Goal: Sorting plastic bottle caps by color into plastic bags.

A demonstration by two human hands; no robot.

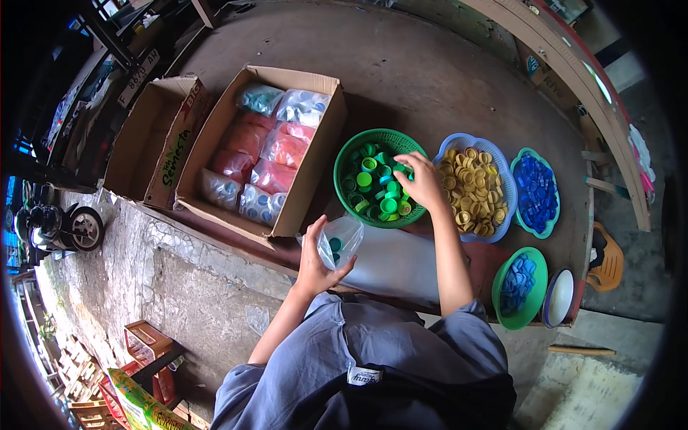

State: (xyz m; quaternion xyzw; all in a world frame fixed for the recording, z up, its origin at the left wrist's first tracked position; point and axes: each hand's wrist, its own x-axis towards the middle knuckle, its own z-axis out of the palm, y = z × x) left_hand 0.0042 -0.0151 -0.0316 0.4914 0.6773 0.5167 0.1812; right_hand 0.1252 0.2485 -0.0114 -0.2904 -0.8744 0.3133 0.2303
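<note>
My left hand (313,259) holds a clear plastic bag (348,233) upright, its mouth spread, in front of the green basket. A few dark green caps (335,245) show through the plastic. Over the right side of the round green basket (344,145) my right hand (426,183) is bent, thumb and fingers curled around a green bottle cap; the fingers partly hide it. Loose green bottle caps (364,179) in light and dark shades lie in that basket. Just right of my right hand stands a lilac basket (510,188) of yellow caps (469,190).
A cardboard box (326,84) at the left holds bagged caps (244,136); another cardboard box (136,154) stands beside it. Farther right are a teal basket (550,168) of dark blue caps, a green bowl (539,290) of light blue caps and a white bowl (559,297). Plastic sheeting (394,261) lies on the table's near edge.
</note>
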